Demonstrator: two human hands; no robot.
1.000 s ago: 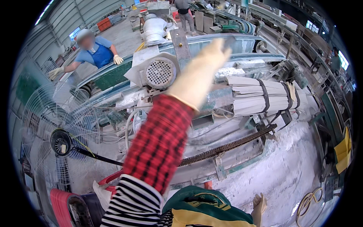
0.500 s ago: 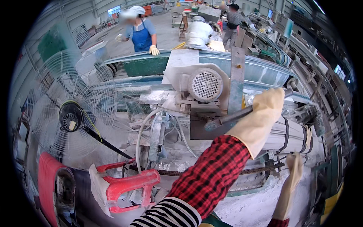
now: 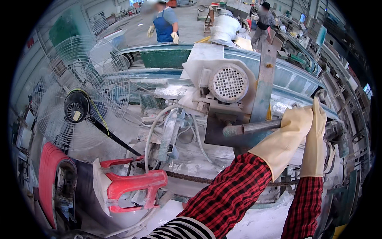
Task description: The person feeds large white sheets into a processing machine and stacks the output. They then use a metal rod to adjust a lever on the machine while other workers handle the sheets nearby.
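My left hand [image 3: 297,121], in a cream rubber glove, is closed round a grey metal pipe [image 3: 260,126] that lies nearly level. The pipe's left end meets a greenish, worn metal end piece [image 3: 232,130], in front of a dark plate under the motor. Right beside it, my right hand [image 3: 315,119], gloved alike, is raised and closed at the pipe's far right end; its fingers are partly hidden. Both forearms wear red-and-black checked sleeves. Above the pipe sits a motor [image 3: 229,83] with a round grille, next to an upright steel bar [image 3: 263,83].
At left stands a large wire-caged fan [image 3: 77,105]. A red frame-like part [image 3: 137,185] and a red belt roller [image 3: 51,179] are at lower left. Hoses [image 3: 150,139] hang below the motor. Across the green rail, a person in a blue apron [image 3: 165,28] stands; another person [image 3: 263,26] is farther back.
My right hand has risen from below to the pipe's right end, beside my left. The pipe has swung down to nearly level. The whole view has shifted a little.
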